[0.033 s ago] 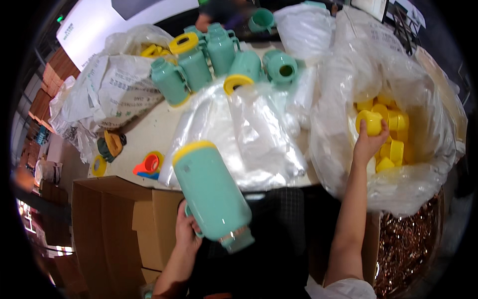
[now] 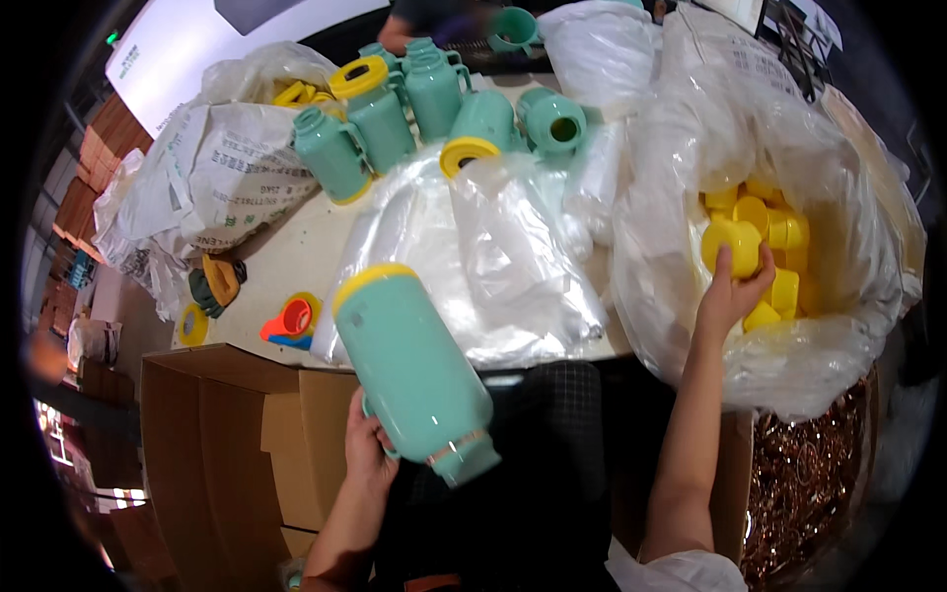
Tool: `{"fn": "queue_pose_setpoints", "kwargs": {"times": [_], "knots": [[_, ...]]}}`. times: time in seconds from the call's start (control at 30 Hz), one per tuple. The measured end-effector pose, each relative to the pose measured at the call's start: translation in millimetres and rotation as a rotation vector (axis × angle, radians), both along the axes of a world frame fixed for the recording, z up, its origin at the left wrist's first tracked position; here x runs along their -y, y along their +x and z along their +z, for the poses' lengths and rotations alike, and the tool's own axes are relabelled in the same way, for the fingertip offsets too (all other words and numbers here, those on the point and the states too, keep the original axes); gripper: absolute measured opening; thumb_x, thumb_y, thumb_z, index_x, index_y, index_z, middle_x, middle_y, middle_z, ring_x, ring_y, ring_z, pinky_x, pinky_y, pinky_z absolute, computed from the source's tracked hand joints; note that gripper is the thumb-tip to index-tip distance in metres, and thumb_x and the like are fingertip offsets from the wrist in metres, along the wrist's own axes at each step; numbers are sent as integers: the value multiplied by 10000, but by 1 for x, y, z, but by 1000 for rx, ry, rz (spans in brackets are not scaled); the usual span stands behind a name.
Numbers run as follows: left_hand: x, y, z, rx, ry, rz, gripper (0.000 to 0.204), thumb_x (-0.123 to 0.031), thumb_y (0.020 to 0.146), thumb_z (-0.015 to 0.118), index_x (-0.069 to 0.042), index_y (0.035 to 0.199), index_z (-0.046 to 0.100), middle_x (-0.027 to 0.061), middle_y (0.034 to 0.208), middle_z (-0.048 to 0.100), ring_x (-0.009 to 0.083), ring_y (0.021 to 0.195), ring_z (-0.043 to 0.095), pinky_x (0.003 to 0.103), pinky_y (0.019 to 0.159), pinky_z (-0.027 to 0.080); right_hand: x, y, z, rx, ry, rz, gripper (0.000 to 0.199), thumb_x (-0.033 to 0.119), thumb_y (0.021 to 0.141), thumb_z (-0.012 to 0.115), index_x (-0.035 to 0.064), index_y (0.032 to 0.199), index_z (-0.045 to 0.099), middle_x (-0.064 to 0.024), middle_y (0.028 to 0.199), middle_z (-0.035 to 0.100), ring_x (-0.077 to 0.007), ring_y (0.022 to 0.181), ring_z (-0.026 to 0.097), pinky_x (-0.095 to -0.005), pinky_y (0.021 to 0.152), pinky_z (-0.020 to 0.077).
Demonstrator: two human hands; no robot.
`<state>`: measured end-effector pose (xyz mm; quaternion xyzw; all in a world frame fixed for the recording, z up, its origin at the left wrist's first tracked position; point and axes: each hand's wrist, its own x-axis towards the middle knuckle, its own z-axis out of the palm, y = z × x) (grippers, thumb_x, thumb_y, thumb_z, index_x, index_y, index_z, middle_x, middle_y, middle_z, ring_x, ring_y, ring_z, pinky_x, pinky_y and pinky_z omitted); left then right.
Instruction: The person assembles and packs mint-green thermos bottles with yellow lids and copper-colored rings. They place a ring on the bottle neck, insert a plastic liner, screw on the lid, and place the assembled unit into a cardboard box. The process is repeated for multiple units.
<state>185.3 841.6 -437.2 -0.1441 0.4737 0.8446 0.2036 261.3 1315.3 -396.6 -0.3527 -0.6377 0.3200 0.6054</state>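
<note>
My left hand (image 2: 367, 444) is closed round the handle of a mint-green thermos flask (image 2: 412, 367). The flask is tilted, its yellow base ring up toward the table and its narrow neck pointing down toward my lap. At the right, my right hand (image 2: 735, 294) reaches into a clear plastic bag (image 2: 656, 286). Its fingers grip a yellow cup-shaped cap (image 2: 731, 247), which is among several other yellow caps (image 2: 786, 232) in the bag.
Several green flasks (image 2: 330, 153) stand or lie at the back of the table. Clear plastic sheets (image 2: 523, 326) cover its middle. Left are a white woven sack (image 2: 237, 168), a glove (image 2: 219, 284) and tape rolls (image 2: 298, 316). Below stands a cardboard box (image 2: 222, 444); a person's hand (image 2: 397, 35) shows behind.
The view has shifted slightly. Both hands keep their holds, and the flask sits a little higher and farther left in the picture.
</note>
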Motion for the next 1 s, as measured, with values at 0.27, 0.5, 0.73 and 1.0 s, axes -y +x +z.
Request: {"fn": "queue_pose_setpoints", "kwargs": {"times": [0.27,0.5,0.73,1.0], "knots": [[-43,3,44,48,-95,139,478,111,906,405,-92,1332,483,49,944,628,65,563,509,194,454,427,256,81,-40,285,90,1182,869,529,846,726,48,1485,385,-199,1527,421,-418,1365,436,-495,1137,343],[43,49,1,-994,-902,-569,427,109,869,490,-39,1261,577,154,1241,654,316,1085,679,390,943,542,254,137,-80,483,-176,1106,699,183,850,761,50,1450,429,-173,1449,501,-321,1346,477,-462,1102,381],[-38,0,41,-1377,-669,-1036,338,-61,763,685,-73,1101,678,140,1170,690,306,921,659,399,826,535,195,86,-24,402,-653,1454,648,155,865,721,28,1445,463,-143,1358,517,-278,1266,498,-353,1083,373],[-81,-114,-27,-1463,-1513,-689,493,-207,909,678,-60,1350,513,136,1421,537,327,1381,435,497,1185,268,196,77,-20,352,-518,1496,673,93,730,694,42,1384,542,-169,1420,507,-296,1340,472,-392,1123,360]]}}
